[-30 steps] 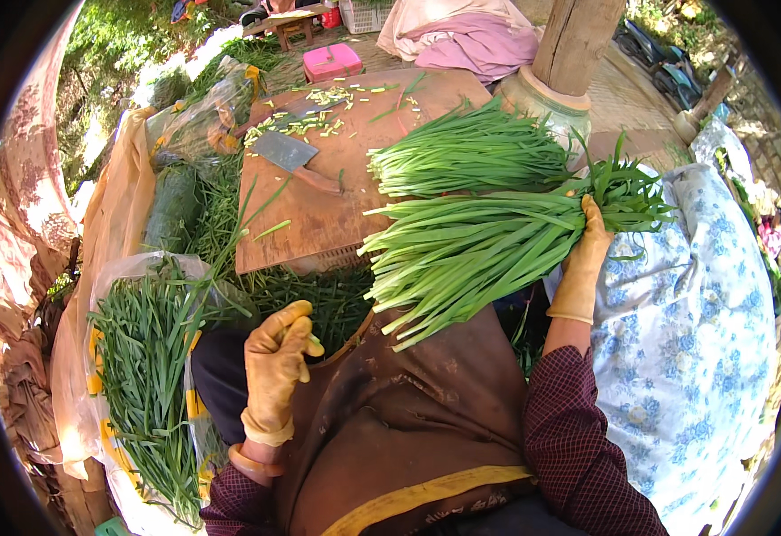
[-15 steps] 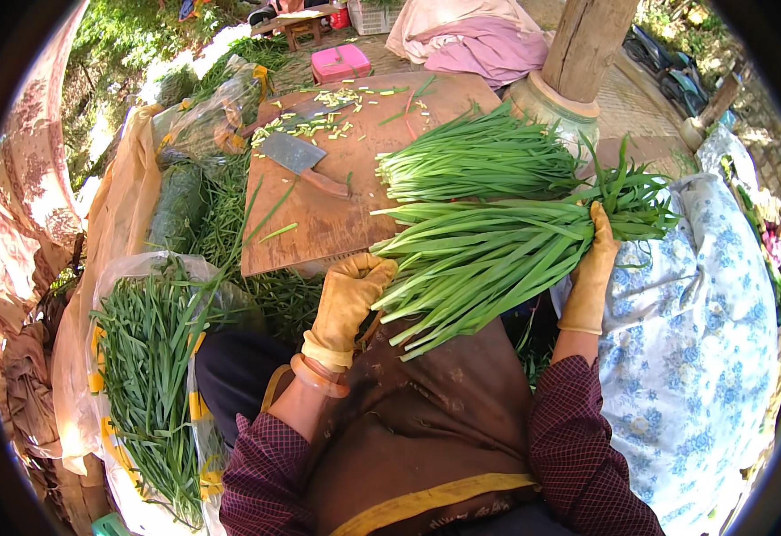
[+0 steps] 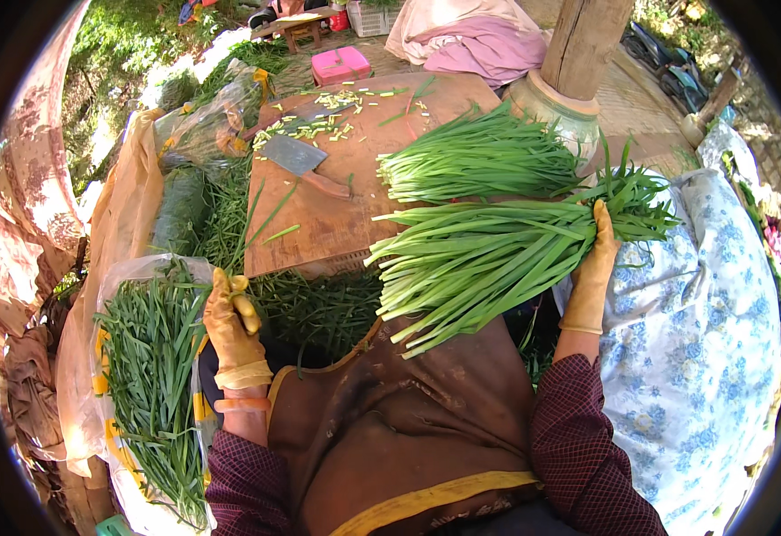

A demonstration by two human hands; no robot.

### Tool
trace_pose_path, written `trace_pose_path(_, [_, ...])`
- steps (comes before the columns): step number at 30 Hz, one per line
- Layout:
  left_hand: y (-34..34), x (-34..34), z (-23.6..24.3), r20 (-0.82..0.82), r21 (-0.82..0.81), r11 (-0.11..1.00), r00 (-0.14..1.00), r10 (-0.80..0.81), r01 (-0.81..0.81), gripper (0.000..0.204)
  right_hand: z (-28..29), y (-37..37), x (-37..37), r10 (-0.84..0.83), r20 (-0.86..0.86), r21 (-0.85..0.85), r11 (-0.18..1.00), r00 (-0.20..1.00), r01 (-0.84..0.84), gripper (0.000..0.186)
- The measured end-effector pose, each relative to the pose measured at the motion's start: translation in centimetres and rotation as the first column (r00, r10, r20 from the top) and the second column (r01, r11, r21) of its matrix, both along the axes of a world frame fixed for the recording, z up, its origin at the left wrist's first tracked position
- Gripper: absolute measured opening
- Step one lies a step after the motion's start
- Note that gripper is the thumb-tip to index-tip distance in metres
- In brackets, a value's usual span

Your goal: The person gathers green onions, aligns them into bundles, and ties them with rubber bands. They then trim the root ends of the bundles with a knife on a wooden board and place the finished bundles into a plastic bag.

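While gripping the green bunch point(image 3: 489, 255) near its leafy right end with the right hand point(image 3: 594, 268), held it partly over the brown apron point(image 3: 408, 411), just beside the second bunch point(image 3: 480, 161), long axis roughly left to right with pale stalk ends point(image 3: 399, 310) pointing left. Had only the right hand on it, with leaves point(image 3: 627, 210) over most fingers, so couldn't judge how tightly closed. Had the left hand point(image 3: 232, 322) well apart from those ends, off to their left and just beside the bagged greens point(image 3: 154, 375), with fingers partly curled; couldn't tell if pinching anything. Saw cleaver point(image 3: 292, 154) and chopped bits point(image 3: 341, 114) farther out on the wooden board point(image 3: 319, 237), floral cloth point(image 3: 676, 357) at right. Versus half a second earlier: had the left hand at the stalk ends then, swung it left and away since; kept right hand and bunch practically in place
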State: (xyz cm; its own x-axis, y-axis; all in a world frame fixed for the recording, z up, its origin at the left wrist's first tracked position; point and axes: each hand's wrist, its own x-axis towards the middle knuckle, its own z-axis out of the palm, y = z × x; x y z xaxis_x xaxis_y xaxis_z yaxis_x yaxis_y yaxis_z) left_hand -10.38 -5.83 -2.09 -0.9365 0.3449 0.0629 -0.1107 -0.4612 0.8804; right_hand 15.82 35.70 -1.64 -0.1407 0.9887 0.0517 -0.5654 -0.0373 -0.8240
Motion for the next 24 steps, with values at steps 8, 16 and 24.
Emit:
trace_pose_path(8, [6.9,6.1,-1.5,-0.195,-0.665,0.722,0.888,-0.416,0.193,0.026,0.4,-0.2,-0.4,0.047,0.027,0.023,0.999,0.999,-0.047,0.033])
trace_pose_path(16, [10.0,5.6,0.2,-0.626,-0.668,0.74,0.599,-0.499,-0.082,0.016,-0.4,0.3,0.3,0.087,0.061,0.04,0.995,0.994,-0.09,0.033])
trace_pose_path(24, [11.5,6.6,1.0,-0.21,-0.664,0.707,0.846,-0.49,0.245,0.021,0.7,0.0,-0.4,0.099,0.083,0.05,0.993,0.992,-0.103,0.034])
